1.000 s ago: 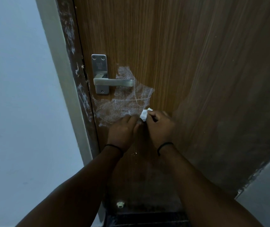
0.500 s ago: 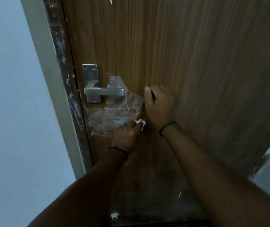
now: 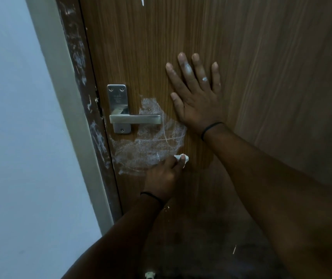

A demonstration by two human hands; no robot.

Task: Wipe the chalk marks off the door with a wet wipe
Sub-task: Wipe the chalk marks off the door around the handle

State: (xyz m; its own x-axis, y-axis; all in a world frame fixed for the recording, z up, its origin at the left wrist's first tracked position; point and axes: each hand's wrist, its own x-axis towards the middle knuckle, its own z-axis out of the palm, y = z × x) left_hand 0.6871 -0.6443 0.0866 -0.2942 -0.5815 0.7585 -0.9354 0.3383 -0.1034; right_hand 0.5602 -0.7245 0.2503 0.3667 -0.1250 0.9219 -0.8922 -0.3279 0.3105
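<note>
A brown wooden door (image 3: 261,57) fills the view. A white chalk smear (image 3: 151,141) spreads below and to the right of its metal lever handle (image 3: 134,119). My left hand (image 3: 164,176) is closed on a small crumpled white wet wipe (image 3: 182,159) and presses it to the door at the smear's lower right edge. My right hand (image 3: 196,95) lies flat on the door above and to the right of the smear, fingers spread, with chalk dust on them.
The dark door frame (image 3: 84,97) at the left carries white scuffs, and a pale wall (image 3: 9,137) lies beyond it. A short white mark (image 3: 142,1) sits near the door's top. A small white door stop (image 3: 150,275) shows at the bottom edge.
My right hand let go of the wipe, rose up the door and spread flat against it. My left hand kept the wipe and stayed at the smear's lower right edge.
</note>
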